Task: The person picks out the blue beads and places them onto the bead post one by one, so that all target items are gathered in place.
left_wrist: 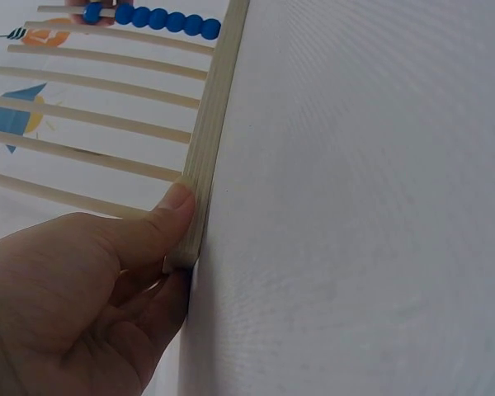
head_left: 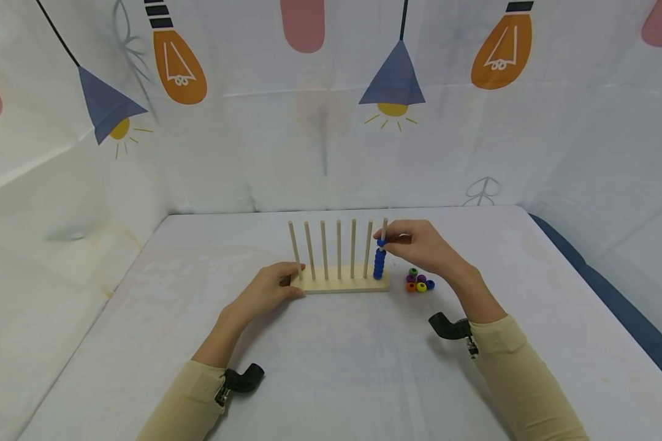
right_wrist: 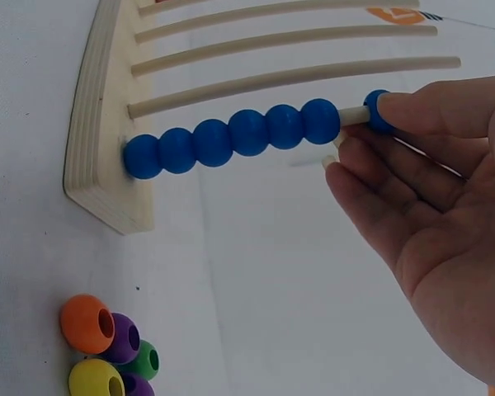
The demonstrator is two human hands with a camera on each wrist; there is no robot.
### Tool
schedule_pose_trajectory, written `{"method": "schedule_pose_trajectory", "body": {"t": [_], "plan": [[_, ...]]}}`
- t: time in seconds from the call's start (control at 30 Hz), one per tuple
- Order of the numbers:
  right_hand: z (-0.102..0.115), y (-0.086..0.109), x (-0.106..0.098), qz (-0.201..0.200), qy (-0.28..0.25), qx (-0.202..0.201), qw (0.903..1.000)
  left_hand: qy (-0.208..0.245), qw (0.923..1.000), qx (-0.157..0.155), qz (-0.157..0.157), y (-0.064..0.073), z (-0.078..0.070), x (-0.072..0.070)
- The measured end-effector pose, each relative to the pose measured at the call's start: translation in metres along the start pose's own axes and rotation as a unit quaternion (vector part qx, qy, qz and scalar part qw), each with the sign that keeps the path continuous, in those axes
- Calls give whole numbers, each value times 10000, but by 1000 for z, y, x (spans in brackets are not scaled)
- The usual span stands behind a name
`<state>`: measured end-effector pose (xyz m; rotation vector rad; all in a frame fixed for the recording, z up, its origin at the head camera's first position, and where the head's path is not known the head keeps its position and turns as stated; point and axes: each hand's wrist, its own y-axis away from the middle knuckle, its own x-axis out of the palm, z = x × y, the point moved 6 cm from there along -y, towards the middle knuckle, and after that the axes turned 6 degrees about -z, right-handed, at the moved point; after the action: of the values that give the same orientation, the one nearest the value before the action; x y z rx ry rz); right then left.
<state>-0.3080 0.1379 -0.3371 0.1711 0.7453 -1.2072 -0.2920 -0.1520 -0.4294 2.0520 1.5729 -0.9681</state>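
A wooden base [head_left: 339, 285] carries a row of several upright pegs [head_left: 339, 248]. Its left end is gripped by my left hand [head_left: 270, 285], the thumb [left_wrist: 176, 202] along the front edge and the fingers round the end. On the rightmost peg several blue beads [right_wrist: 248, 133] are stacked from the base up. Above that stack, my right hand [head_left: 422, 244] pinches one more blue bead [right_wrist: 378, 112], which is threaded on the same peg with a short gap of bare wood below it. The other pegs carry no beads.
Right of the base lies a small cluster of loose beads: a green bead [head_left: 413, 271], purple ones, an orange bead [right_wrist: 87, 324], a yellow bead [right_wrist: 96, 379] and a blue bead [head_left: 430, 285]. A white cloth [head_left: 331, 361] covers the table. Behind hangs a printed curtain [head_left: 331, 147].
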Motion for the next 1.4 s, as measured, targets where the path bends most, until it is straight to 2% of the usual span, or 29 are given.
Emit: {"method": "schedule_pose_trajectory", "body": {"t": [0.6, 0.97, 1.4], "plan": [[-7, -1, 5, 149, 204, 31, 9997, -73, 10000, 34, -28, -2, 2, 0], [-9, 0, 7, 206, 286, -16, 9994, -51, 10000, -49, -4, -1, 3, 1], [-15, 2, 7, 212, 303, 107, 9993, -1, 10000, -90, -7, -1, 5, 1]]}}
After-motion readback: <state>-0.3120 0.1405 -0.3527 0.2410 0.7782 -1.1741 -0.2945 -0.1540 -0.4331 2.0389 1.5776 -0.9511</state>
